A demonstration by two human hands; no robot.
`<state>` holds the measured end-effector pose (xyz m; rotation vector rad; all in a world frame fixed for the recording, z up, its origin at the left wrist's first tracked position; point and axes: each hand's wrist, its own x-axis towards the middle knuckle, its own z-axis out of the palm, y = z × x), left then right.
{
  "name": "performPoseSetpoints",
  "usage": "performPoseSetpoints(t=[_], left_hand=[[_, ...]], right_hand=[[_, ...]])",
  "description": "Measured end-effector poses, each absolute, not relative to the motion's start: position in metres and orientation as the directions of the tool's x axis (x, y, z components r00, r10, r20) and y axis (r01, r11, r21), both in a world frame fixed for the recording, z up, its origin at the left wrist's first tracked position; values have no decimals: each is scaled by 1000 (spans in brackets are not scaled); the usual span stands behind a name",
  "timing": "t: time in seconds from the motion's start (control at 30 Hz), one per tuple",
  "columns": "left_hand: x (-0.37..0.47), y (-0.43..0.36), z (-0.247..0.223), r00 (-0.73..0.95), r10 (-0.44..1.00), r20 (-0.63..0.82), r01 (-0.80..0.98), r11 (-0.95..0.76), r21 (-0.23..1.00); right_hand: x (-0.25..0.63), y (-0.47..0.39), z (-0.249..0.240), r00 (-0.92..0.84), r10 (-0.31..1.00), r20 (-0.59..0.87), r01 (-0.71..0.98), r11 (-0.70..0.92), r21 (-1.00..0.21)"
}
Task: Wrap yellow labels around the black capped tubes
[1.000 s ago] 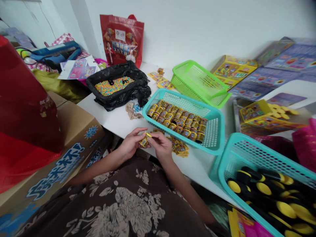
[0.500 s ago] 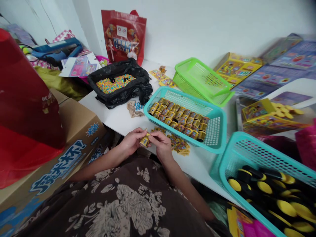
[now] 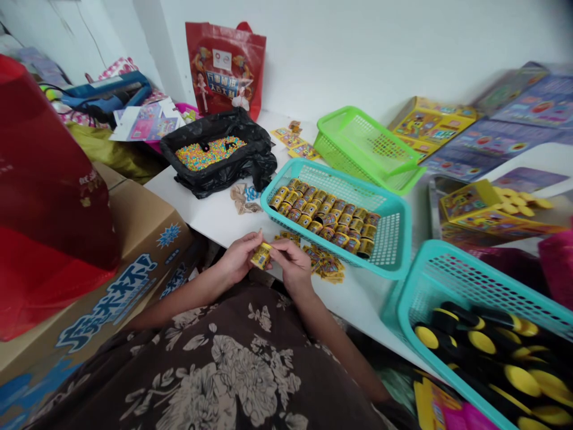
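A small cylindrical container with a yellow printed label [image 3: 261, 256] is held between my two hands, above the front edge of the table. My left hand [image 3: 242, 257] grips it from the left, and the fingers of my right hand [image 3: 293, 261] pinch its right side. Just beyond, a turquoise basket [image 3: 394, 239] holds rows of similar labelled containers [image 3: 322, 212] lying on their sides. Loose yellow printed labels [image 3: 324, 261] are spread on the white table [image 3: 358, 292] in front of that basket, partly hidden by my right hand.
A black-bagged tray [image 3: 174, 173] of colourful beads stands at the back left, before a red bag [image 3: 224, 71]. Behind the turquoise basket is a green basket [image 3: 358, 143]. Another turquoise basket [image 3: 412, 280] with black-and-yellow pieces sits at right. Cardboard boxes [image 3: 134, 239] stand at left.
The small container has turned slightly between my fingers, showing more of its label side. Both hands stay in nearly the same place.
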<state>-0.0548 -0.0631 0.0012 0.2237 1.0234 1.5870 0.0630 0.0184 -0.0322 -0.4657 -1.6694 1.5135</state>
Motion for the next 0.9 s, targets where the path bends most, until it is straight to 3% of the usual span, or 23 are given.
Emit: performPoseSetpoints(t=[0.17,0.43,0.63,0.8,0.9], left_hand=[[-55,-65,9,-278,906,-318,-698,38,715],[-55,-65,14,-361,893,-269,-631,-22,775],[-47,-65,17,-479,846,-236,-549,-79,832],[-49,-64,20,-417,851,-319,-644,-30,764],[-51,-65,22,-350,884,-310,-666,-2,746]], right_hand=[[68,19,-29,-551,722,418,-219,359,-907],[76,22,-10,-611,550,570,-45,695,-718],[74,19,-15,-613,597,518,-58,620,-783],[73,22,-24,-586,638,499,-196,486,-852],[75,22,-22,-556,639,532,-178,534,-826]])
